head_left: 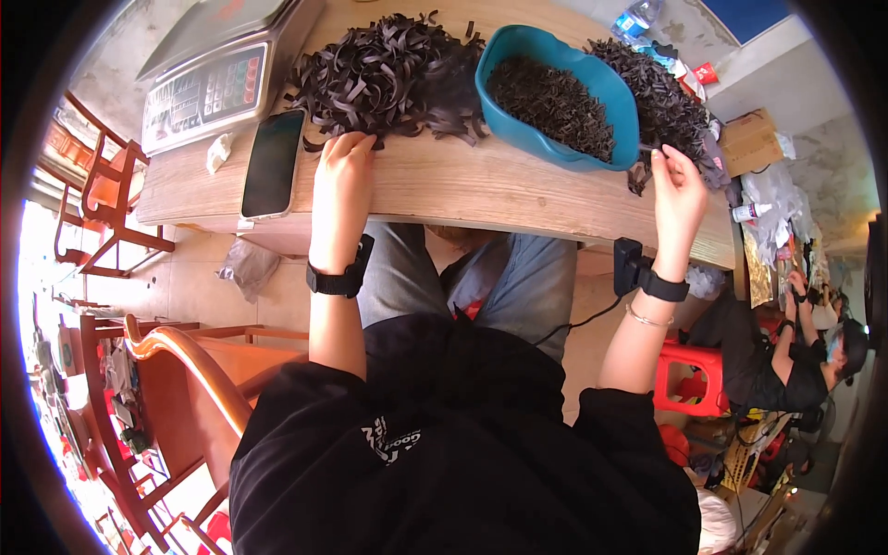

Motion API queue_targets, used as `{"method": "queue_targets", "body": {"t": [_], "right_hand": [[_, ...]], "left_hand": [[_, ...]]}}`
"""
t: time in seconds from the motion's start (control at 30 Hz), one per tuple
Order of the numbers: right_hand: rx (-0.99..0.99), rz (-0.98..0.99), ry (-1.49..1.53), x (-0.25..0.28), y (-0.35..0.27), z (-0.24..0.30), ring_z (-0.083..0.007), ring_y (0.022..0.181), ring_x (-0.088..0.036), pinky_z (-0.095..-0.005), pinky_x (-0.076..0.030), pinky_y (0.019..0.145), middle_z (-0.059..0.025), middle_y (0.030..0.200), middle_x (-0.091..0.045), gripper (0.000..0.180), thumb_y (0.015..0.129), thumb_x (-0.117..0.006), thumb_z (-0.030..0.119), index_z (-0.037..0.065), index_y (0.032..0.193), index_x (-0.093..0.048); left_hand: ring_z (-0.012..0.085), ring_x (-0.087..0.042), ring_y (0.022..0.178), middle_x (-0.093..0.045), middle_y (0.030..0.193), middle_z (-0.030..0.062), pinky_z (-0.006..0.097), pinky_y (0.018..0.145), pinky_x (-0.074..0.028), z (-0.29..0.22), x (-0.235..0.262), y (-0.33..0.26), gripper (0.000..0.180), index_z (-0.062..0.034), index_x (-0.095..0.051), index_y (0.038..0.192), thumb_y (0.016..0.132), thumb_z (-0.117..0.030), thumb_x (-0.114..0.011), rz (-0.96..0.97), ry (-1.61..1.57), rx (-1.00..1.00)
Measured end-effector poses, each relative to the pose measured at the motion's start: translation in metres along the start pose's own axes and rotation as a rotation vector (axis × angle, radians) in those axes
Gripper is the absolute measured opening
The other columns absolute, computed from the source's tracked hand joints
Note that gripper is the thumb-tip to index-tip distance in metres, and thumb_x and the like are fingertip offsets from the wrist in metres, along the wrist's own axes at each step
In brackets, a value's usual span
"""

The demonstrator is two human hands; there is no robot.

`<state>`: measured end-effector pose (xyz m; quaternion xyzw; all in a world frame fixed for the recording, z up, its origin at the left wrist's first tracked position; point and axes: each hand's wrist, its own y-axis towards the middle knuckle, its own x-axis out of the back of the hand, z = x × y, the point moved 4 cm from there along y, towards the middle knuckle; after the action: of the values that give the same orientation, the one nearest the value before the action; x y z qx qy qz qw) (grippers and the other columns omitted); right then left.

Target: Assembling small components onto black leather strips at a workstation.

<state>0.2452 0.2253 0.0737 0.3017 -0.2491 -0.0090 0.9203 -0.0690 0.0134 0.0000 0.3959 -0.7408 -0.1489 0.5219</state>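
Note:
On the wooden table lies a heap of dark, flat, ribbon-like strips (375,79). At its near edge my left hand (342,176) is closed, fingertips together, with dark strip showing on both sides of them. A teal plastic basin (555,153) to the right holds short dark pieces (552,102). Just past the basin's right end, my right hand (682,194) is pinched; whatever lies between its fingertips is too small to make out. A second heap of dark pieces (652,92) spreads behind and beside that hand. Both wrists wear black bands.
A phone (273,166), a crumpled tissue (219,153) and a weighing scale (208,97) occupy the table's left. A bottle (638,18) and a cardboard box (749,141) are at the far right. Wooden chairs (190,370) stand left; a person (795,370) sits at right near a red stool (689,379).

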Motion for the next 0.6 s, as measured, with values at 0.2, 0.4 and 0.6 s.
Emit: {"method": "queue_targets", "body": {"t": [0.2,0.4,0.6], "right_hand": [[0.318,0.176,-0.049,-0.040,0.017,0.037,-0.0145,0.062,-0.058,-0.0261,-0.047,0.059,-0.0094,0.080,-0.063,0.017,0.078,-0.064,0.006,0.003,0.096,-0.065],[0.227,0.982,-0.181,-0.098,0.023,0.044,-0.0167,0.069,-0.063,-0.0289,-0.049,0.067,-0.0141,0.076,-0.066,0.022,0.075,-0.067,0.009,-0.001,0.095,-0.067],[0.250,1.017,-0.197,-0.098,0.022,0.050,-0.0169,0.068,-0.063,-0.0288,-0.049,0.066,-0.0138,0.077,-0.066,0.016,0.076,-0.067,0.008,-0.002,0.089,-0.067]], "left_hand": [[0.0269,-0.059,0.078,-0.064,0.082,0.0099,0.034,0.070,-0.048,-0.002,0.007,0.003,0.009,-0.0011,-0.066,0.082,0.075,-0.003,-0.061,-0.057,-0.035,-0.040],[0.0212,-0.058,0.070,-0.063,0.075,0.0032,0.030,0.061,-0.048,-0.030,0.015,0.002,0.005,-0.0076,-0.065,0.079,0.074,-0.008,-0.066,-0.104,0.003,-0.011],[0.0194,-0.057,0.068,-0.063,0.076,0.0015,0.029,0.058,-0.047,-0.040,0.020,0.001,0.005,-0.0087,-0.066,0.080,0.075,-0.010,-0.067,-0.088,-0.043,-0.014]]}}
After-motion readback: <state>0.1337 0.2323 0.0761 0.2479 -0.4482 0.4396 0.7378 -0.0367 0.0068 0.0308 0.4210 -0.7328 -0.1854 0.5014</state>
